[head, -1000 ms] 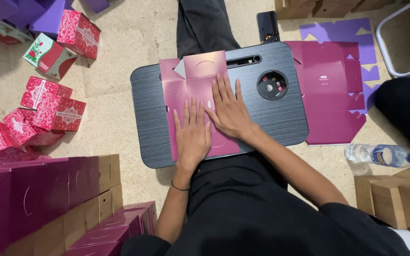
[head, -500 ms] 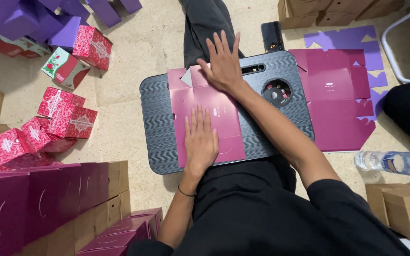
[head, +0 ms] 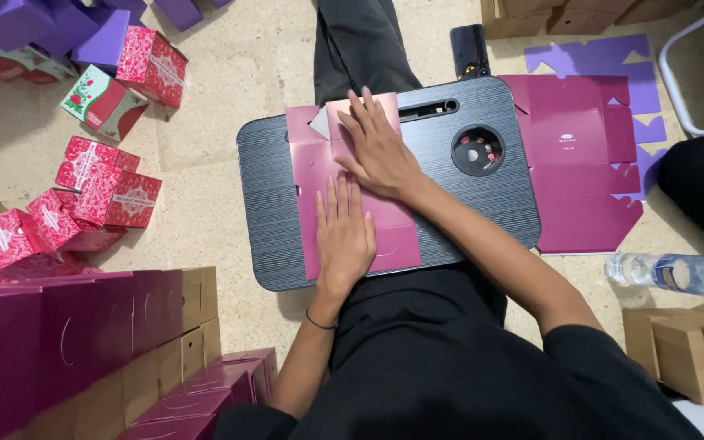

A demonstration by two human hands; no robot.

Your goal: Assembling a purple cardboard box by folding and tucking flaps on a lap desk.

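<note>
A flat magenta cardboard box blank (head: 311, 175) lies on a dark grey lap tray (head: 262, 212) across my legs. My left hand (head: 344, 232) presses palm-down on the lower half of the blank, fingers together and pointing away from me. My right hand (head: 378, 147) lies flat on the upper half, fingers spread over a folded top flap. Neither hand grips anything; both press the card flat.
A stack of unfolded magenta blanks (head: 584, 163) lies right of the tray, purple ones behind. Folded red patterned boxes (head: 112, 191) sit on the floor at left, magenta boxes (head: 59, 342) at lower left. A water bottle (head: 670, 273) lies at right. A dark phone (head: 470, 50) rests beyond the tray.
My right hand slid up the blank to its top edge, then drew back a little onto the upper flap. My left hand stayed pressing the lower part.
</note>
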